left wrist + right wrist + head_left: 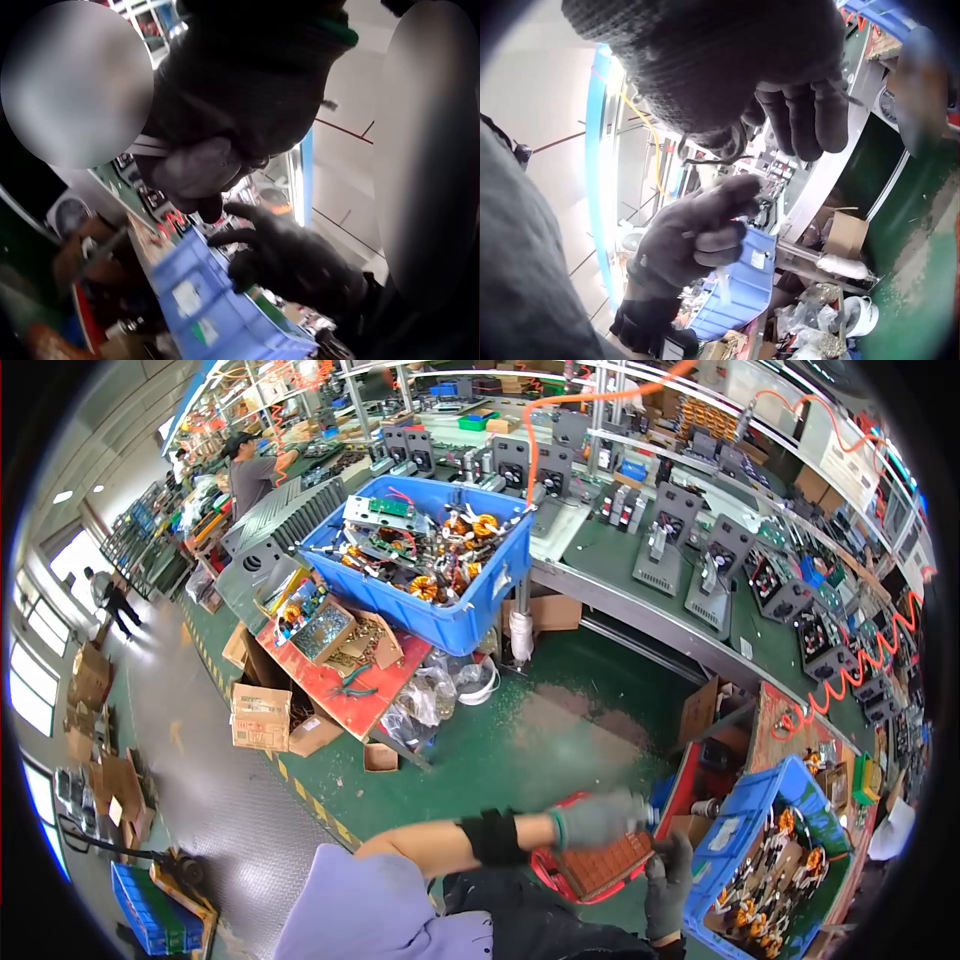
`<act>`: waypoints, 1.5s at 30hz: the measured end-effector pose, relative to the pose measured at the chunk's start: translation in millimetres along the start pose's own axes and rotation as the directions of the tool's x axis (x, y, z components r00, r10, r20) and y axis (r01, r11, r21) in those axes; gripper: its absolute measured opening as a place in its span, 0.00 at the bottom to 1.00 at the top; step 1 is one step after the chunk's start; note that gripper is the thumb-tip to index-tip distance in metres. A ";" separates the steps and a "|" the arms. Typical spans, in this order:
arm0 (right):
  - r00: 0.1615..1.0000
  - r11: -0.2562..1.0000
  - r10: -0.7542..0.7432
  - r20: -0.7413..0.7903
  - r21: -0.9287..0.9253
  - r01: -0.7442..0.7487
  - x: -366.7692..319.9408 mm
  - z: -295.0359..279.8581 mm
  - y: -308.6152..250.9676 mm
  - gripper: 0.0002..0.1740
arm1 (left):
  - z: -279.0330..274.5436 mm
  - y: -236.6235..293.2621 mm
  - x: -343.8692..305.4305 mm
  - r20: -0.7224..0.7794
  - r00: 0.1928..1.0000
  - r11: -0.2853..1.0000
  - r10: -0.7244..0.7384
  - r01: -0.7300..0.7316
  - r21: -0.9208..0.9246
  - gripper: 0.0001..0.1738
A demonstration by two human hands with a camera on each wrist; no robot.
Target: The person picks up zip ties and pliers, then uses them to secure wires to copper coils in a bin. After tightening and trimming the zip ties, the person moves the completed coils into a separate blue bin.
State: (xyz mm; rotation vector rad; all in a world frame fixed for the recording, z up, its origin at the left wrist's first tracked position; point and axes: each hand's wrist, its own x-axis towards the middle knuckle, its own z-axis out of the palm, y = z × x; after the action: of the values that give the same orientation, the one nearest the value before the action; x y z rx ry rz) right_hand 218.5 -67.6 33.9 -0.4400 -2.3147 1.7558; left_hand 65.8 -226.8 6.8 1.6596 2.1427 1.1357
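My left hand (600, 822), in a grey glove and blurred, reaches across from the left. Its fingers curl in the right wrist view, and a small pale piece (146, 146) shows at them in the left wrist view; I cannot tell what it is. Just beside it is my right hand (668, 885), also gloved, its fingers (240, 238) spread and bent with nothing visible between them. To the right stands a blue crate (722, 852) of parts with copper coils and wires. Below the hands sits a red-rimmed thing (545, 870) with a brown gridded top (610, 865).
Another blue crate (400, 610), full of coils and circuit boards, rests over a red bench (375, 705) with pliers (355, 680) and small-parts boxes. Behind runs a green workbench (610, 565) with metal fixtures. Cardboard boxes (260, 715) stand left. Two people are farther off.
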 end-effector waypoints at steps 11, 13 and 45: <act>0.976 0.666 -0.174 0.132 -0.714 0.216 -62.5 -141.7 2.6 0.07 | 98.7 134.7 62.7 0.226 0.942 0.968 -0.248 0.251 0.014 0.14; 0.957 0.638 -0.185 0.223 -0.713 0.289 -66.2 -186.1 13.2 0.07 | 112.9 156.6 88.6 0.289 0.935 0.979 -0.205 0.193 0.070 0.13; 0.906 0.863 0.331 0.263 -0.472 -0.178 -1.1 -399.9 181.1 0.13 | 309.3 143.7 287.1 0.593 0.497 0.767 -0.633 0.303 0.565 0.14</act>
State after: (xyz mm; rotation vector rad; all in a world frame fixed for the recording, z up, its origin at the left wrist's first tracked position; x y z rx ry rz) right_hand 374.4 337.6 -31.2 -0.5855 -3.0479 1.4903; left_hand 250.9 177.4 -26.3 1.1522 2.0419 -0.2092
